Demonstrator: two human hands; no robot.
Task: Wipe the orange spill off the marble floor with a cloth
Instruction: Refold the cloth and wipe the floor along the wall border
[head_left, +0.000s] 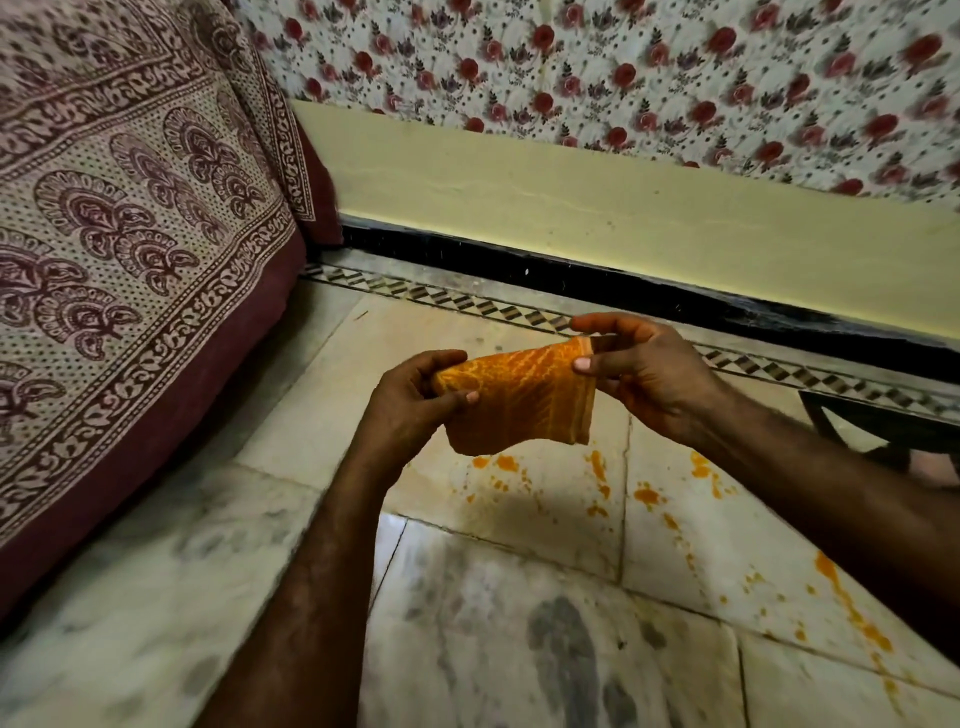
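Observation:
A folded orange cloth (519, 400), stained and patterned, hangs in the air between both hands above the marble floor (467, 649). My left hand (410, 400) pinches its left upper corner between thumb and fingers. My right hand (639, 369) pinches the right upper corner. Orange spill (647, 493) lies on the pale tiles below and to the right of the cloth, as blobs and splatters, with a long streak (847, 608) running toward the lower right under my right forearm.
A mattress with a maroon block-print cover (130, 249) fills the left side. A yellow wall band with a black skirting (571, 270) runs behind, under floral fabric (623, 67). A dark frame (883, 431) sits at the right edge.

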